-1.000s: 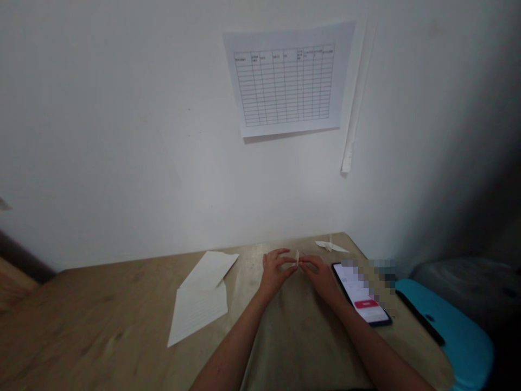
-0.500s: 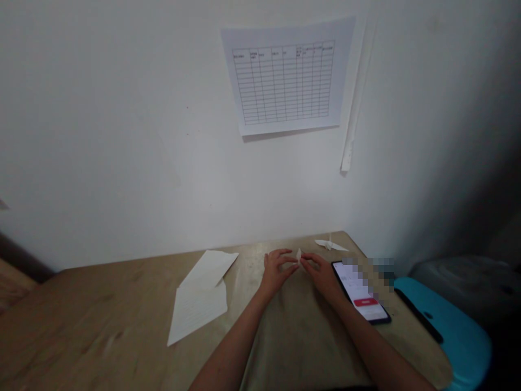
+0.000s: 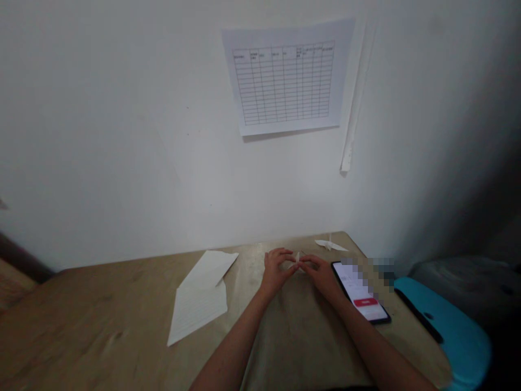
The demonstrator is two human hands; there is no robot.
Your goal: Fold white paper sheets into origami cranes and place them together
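A small piece of folded white paper (image 3: 298,257) stands between my two hands, over the brown table. My left hand (image 3: 277,267) pinches it from the left, its thumb tip reaching the paper's lower part. From the right, my right hand (image 3: 318,270) has thumb and fingertips closed on the same paper. The fingers hide much of it, so its exact folds cannot be made out. Just beyond my right hand lies a finished-looking white paper crane (image 3: 330,245) with its wings spread.
Torn white lined paper sheets (image 3: 201,304) lie left of my arms. A phone (image 3: 362,293) with a lit screen rests beside my right forearm. A turquoise case-like object (image 3: 451,326) stands past the table's (image 3: 122,304) right edge. A printed form (image 3: 288,81) hangs on the wall.
The fingertips of my right hand have shifted slightly left over the folded paper, and less of the paper shows. My arms and the things on the table stay where they were.
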